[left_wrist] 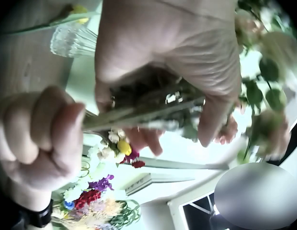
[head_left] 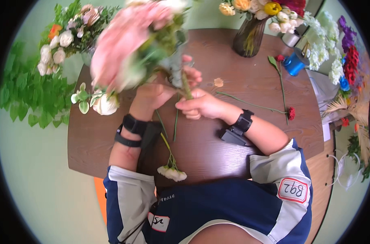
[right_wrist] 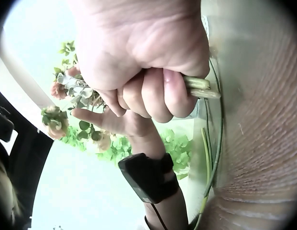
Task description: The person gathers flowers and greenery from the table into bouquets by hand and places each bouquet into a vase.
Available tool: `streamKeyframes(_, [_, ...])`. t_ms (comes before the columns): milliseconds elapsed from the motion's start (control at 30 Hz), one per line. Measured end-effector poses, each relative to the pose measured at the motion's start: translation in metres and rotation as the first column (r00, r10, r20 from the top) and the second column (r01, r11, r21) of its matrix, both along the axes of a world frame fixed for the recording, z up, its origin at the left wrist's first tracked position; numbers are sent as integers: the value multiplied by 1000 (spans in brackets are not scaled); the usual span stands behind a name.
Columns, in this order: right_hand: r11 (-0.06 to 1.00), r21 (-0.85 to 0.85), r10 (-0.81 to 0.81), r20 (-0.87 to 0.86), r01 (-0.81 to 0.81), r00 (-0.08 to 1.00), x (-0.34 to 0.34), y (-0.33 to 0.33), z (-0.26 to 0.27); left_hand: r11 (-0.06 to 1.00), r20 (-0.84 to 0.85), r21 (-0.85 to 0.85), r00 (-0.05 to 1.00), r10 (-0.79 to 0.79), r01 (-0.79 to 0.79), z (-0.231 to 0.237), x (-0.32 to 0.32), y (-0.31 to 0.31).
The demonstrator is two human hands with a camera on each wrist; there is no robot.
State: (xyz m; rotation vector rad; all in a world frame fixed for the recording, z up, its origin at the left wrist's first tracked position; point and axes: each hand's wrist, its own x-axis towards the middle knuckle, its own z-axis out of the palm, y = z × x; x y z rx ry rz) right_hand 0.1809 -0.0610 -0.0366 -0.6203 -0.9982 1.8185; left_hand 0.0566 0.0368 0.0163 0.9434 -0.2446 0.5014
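A bouquet (head_left: 120, 44) of pink and white artificial flowers with green leaves is held up over the table, blurred in the head view. My right hand (head_left: 205, 105) grips its green stems (head_left: 186, 87) near the bottom; the cut stem ends (right_wrist: 201, 87) stick out of the fist in the right wrist view. Higher up, my left hand (head_left: 154, 95) arches loosely around the bouquet. Its thumb (left_wrist: 213, 120) and fingers (left_wrist: 147, 140) lie spread on different sides of the stems. A white rose (head_left: 105, 104) with variegated leaves shows below the flower heads.
White blooms (head_left: 171, 173) on stems lie near the table's front edge. Red carnations (head_left: 290, 113) with long stems and a blue spool-like object (head_left: 295, 62) are at the right. A dark vase (head_left: 249, 38) of flowers stands at the back; more flowers (head_left: 59, 44) fill the left.
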Motion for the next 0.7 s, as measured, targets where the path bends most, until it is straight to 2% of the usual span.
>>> streamKeyframes(67, [997, 6, -72, 78, 72, 994, 1, 1, 1, 982, -12, 92, 986, -167, 167, -9, 5, 8])
streamKeyframes(100, [997, -34, -64, 42, 66, 997, 1, 1, 0, 995, -84, 40, 992, -90, 93, -10, 5, 1])
streamKeyframes(133, [998, -35, -58, 41, 59, 998, 0, 1, 0, 995, -85, 39, 993, -83, 87, -12, 7, -1])
streamKeyframes(233, [995, -69, -69, 56, 73, 996, -6, 0, 2, 988, -109, -12, 982, -154, 154, -20, 11, -2])
streamKeyframes(300, [999, 15, -49, 169, 47, 984, -10, 5, -7, 991, -154, -63, 980, -123, 115, -18, 6, 0])
streamKeyframes(333, [999, 16, -44, 172, 42, 984, -13, 7, -11, 991, -197, -109, 976, -94, 73, -16, 3, 2])
streamKeyframes(367, [947, 233, -298, 368, 223, 881, -21, 6, -13, 996, -219, -81, 976, 10, -28, -6, 2, 2])
streamKeyframes(400, [819, 471, -550, 477, 329, 686, -30, 4, -6, 996, -216, -77, 976, 18, -35, 1, -2, 4])
streamKeyframes(433, [779, 537, -624, 609, 324, 489, -34, -5, 4, 993, -260, 13, 958, 119, -120, 8, -7, 8])
streamKeyframes(467, [726, 619, -687, 629, 301, 363, -40, -11, 7, 974, -294, 107, 930, 221, -198, 15, -11, 12])
streamKeyframes(533, [628, 777, -778, 626, 47, 52, -45, -20, 11, 955, -311, 149, 905, 292, -257, 26, -19, 16])
streamKeyframes(567, [716, 695, -698, 716, -69, -19, -49, -24, 14, 952, -292, 145, 908, 302, -270, 28, -22, 19])
streamKeyframes(600, [710, 700, -703, 711, -74, -21, -52, -25, 13, 949, -272, 138, 910, 312, -284, 30, -25, 23])
streamKeyframes(667, [611, 682, -747, 664, -401, -8, -59, -27, 7, 944, -261, 160, 910, 323, -289, 26, -26, 27])
streamKeyframes(700, [564, 700, -770, 637, -437, 26, -62, -28, 9, 925, -267, 250, 898, 351, -287, 24, -25, 28])
